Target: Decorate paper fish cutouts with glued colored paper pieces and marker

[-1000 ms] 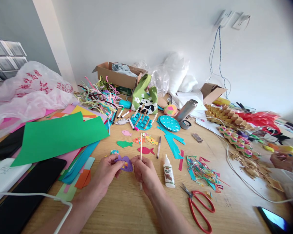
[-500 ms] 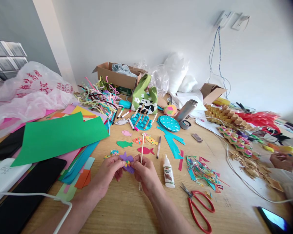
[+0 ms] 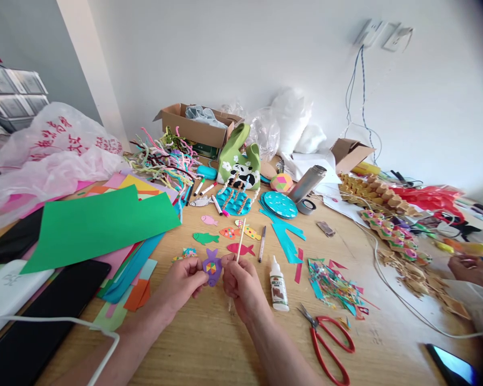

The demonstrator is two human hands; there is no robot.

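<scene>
Between my hands is a purple paper fish (image 3: 212, 269), tail up, with a patch of small coloured triangles on its body. My left hand (image 3: 187, 279) pinches its left edge. Closed around a thin pale wooden stick (image 3: 241, 240) is my right hand (image 3: 240, 281), its fingertips just beside the fish's right edge. Beyond them lie paper fish: a green one (image 3: 205, 237), a pink one (image 3: 209, 220), a red one (image 3: 241, 249), an orange one (image 3: 228, 232) and a yellow one (image 3: 251, 231). Small paper scraps (image 3: 189, 253) sit just past my left hand.
A white glue bottle (image 3: 279, 287) stands right of my hands, near red-handled scissors (image 3: 326, 338) and a pile of paper scraps (image 3: 333, 284). Coloured paper sheets (image 3: 104, 225) cover the left side. A metal flask (image 3: 308, 182) leans behind. Another person's hand (image 3: 467, 268) is at far right.
My right fingers have come off the purple fish's middle, so its patterned body now shows. The stick leans more to the right. My left hand keeps hold of the fish.
</scene>
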